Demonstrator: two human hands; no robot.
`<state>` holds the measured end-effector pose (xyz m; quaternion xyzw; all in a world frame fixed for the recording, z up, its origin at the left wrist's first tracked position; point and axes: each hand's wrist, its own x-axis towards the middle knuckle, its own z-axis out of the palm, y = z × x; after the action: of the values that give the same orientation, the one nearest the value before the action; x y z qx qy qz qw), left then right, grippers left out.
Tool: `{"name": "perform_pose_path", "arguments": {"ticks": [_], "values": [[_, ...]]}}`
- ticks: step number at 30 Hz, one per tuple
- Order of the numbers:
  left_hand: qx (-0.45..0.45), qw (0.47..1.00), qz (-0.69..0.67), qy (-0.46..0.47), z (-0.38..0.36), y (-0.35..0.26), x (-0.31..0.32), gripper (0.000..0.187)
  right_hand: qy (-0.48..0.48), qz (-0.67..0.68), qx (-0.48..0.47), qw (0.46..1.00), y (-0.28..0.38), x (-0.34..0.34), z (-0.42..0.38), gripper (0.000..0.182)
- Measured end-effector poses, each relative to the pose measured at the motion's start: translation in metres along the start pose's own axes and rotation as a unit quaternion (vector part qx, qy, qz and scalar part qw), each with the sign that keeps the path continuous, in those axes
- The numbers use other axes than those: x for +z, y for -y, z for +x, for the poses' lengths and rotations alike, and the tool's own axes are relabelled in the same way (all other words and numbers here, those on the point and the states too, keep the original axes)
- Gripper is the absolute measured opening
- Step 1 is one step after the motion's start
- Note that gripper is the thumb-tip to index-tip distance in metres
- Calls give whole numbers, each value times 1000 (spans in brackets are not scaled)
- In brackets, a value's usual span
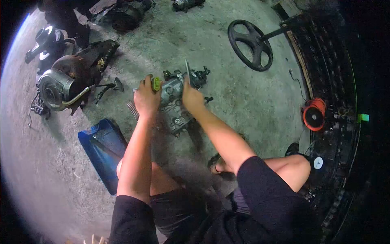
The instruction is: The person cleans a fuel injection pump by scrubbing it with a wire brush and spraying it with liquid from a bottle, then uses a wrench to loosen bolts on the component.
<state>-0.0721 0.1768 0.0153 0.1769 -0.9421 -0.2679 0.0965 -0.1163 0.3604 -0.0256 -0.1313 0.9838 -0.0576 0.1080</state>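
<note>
On the concrete floor in front of me lies a grey cast-metal engine part (pixel 172 90) with black fittings at its far right end. My left hand (pixel 147 99) is at its left side, fingers curled around a small yellow-green piece (pixel 156 83) whose kind I cannot make out. At the far right side of the part, my right hand (pixel 192 97) is closed on a flat, narrow metal tool (pixel 187 68) standing upright from the grip. Its lower end is hidden by the hand. A ribbed piece (pixel 132 110) shows beside my left wrist.
A cut blue plastic container (pixel 101 150) sits by my left knee. Greasy machine parts (pixel 61 87) lie on the left. A black steering wheel (pixel 250 44) is at upper right. An orange round object (pixel 314 114) stands near the dark rack on the right.
</note>
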Motion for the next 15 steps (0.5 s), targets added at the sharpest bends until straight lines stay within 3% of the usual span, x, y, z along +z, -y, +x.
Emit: {"name": "perform_pose_path", "arguments": {"ticks": [2, 5, 8, 9, 11, 13, 15], "values": [[-16, 1000, 2, 14, 1, -4, -5, 49, -27, 1, -6, 1000, 8, -2, 10, 66], [-11, 1000, 24, 14, 0, -1, -2, 49, 24, 10, -25, 999, 2, -19, -39, 68], [-5, 1000, 31, 2, -1, -2, -4, 50, 169, 60, 70, 981, -10, -48, -132, 75], [-5, 1000, 20, -3, 0, 0, -2, 48, 140, 72, 46, 986, -27, -36, -167, 74], [-5, 1000, 3, -11, 0, 2, 1, 44, 216, 59, 123, 967, -34, -67, -221, 77], [-10, 1000, 18, -2, 1, 0, -4, 44, 207, 73, 174, 960, -39, -88, -267, 73], [-5, 1000, 27, -1, 0, 1, 2, 45, 129, 64, 109, 984, -65, -67, -302, 68]]}}
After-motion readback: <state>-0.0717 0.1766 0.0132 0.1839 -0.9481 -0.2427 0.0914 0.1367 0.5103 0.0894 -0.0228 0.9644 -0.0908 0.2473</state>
